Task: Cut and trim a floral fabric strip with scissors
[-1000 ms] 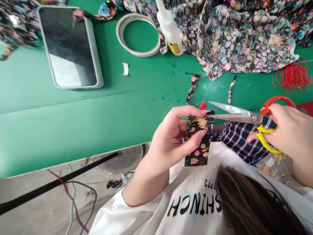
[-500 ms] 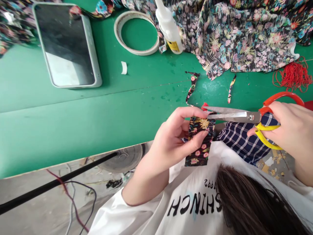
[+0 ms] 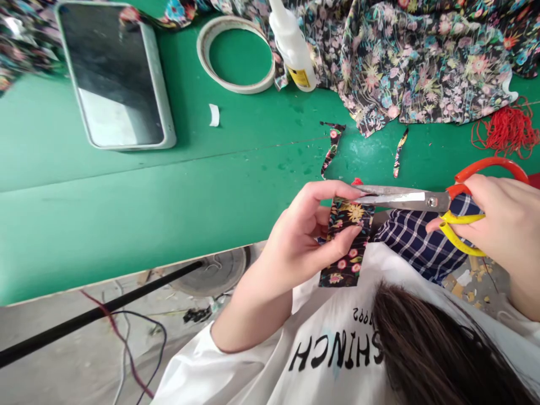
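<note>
White bottle [image 3: 297,56], contents unclear, beside tape roll [image 3: 202,52], left fingers [image 3: 333,190] pinching floral strip [image 3: 350,264], right fingers [image 3: 466,231] clamped on scissors [image 3: 432,201]

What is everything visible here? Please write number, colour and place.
Small fabric piece: 1, dark floral, centre right
Scissors: 1, red, yellow handles, right
Large cloth: count unclear, dark floral, top
Crumpled fabric: count unclear, dark floral, upper left
Narrow scraps: 2, dark floral, below large cloth
Small tuft: 1, red, beside scissors
Phone: 1, dark screen, pale case, left
Tape roll: 1, cream, beside phone
Bottle: 1, white, beside tape roll
Curved bit: 1, white, below tape roll
String bundle: 1, red, right
Table: 1, green, centre
Pole: 1, black, lower left
Cables: several, mixed, lower left
Plaid cloth: 1, navy, below scissors
Shirt: 1, white, bottom
Hair: uncounted, dark, bottom right
Left hand: 1, bare, centre
Right hand: 1, bare, right
</note>
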The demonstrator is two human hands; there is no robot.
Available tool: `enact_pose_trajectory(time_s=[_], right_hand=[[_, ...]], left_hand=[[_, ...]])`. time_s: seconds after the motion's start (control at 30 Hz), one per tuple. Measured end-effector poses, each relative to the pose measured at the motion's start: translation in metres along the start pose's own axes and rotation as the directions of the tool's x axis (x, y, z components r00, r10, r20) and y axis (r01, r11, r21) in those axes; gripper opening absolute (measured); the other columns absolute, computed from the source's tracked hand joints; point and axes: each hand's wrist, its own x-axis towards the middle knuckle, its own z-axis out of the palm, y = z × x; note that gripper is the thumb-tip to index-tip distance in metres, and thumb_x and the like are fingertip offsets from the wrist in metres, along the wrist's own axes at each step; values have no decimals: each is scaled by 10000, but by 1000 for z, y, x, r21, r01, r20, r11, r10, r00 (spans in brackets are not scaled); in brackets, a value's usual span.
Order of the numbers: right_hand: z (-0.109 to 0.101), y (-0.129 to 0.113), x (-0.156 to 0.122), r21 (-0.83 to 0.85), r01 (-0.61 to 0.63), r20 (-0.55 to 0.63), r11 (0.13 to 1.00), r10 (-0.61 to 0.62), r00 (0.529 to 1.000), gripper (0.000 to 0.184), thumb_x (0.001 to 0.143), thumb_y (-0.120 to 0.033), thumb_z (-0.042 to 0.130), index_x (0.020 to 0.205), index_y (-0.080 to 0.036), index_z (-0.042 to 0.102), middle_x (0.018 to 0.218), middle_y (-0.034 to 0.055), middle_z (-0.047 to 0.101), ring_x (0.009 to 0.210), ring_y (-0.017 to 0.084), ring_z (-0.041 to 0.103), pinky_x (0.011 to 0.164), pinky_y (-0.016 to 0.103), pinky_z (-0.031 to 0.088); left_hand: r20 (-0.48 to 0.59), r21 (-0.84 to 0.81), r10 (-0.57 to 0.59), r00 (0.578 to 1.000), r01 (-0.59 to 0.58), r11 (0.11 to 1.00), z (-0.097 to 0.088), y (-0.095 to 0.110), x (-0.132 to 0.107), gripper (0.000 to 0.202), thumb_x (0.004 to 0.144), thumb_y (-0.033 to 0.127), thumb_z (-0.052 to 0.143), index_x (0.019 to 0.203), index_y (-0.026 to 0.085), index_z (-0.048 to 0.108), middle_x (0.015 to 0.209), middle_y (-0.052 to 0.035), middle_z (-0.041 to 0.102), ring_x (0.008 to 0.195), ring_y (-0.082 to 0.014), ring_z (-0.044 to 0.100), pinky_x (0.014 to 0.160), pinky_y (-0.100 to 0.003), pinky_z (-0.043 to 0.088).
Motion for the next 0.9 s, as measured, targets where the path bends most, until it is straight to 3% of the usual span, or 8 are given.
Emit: enact_pose_trajectory(time_s=[0.23, 0.4, 0.53, 0.6, 0.9], right_hand=[[2, 1, 0, 38, -10, -4, 999, 10, 1000, 295, 778, -499, 589, 825, -208, 567, 515, -60, 412, 500, 117, 413, 446, 239, 183], [1, 2, 0, 31, 7, -8, 999, -7, 1000, 291, 766, -491, 589, 828, -209, 556, 514, -63, 408, 506, 111, 407, 441, 242, 183], [1, 3, 0, 10, 19, -31, 1000, -18, 999, 357, 742, -547, 596, 705, -217, 465, 504, -64, 398, 493, 99, 405, 427, 237, 191], [1, 3, 0, 5, 20, -33, 1000, -20, 999, 389, 737, -573, 595, 681, -219, 445, 498, -66, 389, 486, 97, 403, 421, 234, 194], [0, 3, 0, 13, 38, -43, 999, -38, 998, 358, 750, -532, 624, 854, -191, 595, 498, -58, 421, 497, 119, 420, 420, 251, 214]], left_hand=[[-59, -10, 9, 998, -9, 1000, 3, 4, 0, 474, 810, 95, 658, 1219, 263, 488, 580, 83, 546, 391, -70, 495, 317, -164, 373], [-11, -4, 2, 1000, -2, 1000, 2, 5, 2, 454, 831, 113, 634, 1232, 251, 474, 600, 72, 552, 396, -62, 488, 315, -146, 370], [-36, 16, 21, 999, -21, 1000, 2, 6, 2, 451, 818, 126, 654, 1222, 244, 492, 726, 35, 602, 402, -45, 473, 307, -140, 369], [-30, 9, 24, 999, -23, 1000, 1, 6, 2, 465, 809, 114, 659, 1222, 257, 500, 691, 51, 578, 388, -38, 449, 302, -135, 356], [4, 56, 51, 999, -51, 997, 1, 5, 2, 498, 825, 98, 633, 1267, 268, 481, 553, 88, 469, 374, -47, 428, 293, -120, 333]])
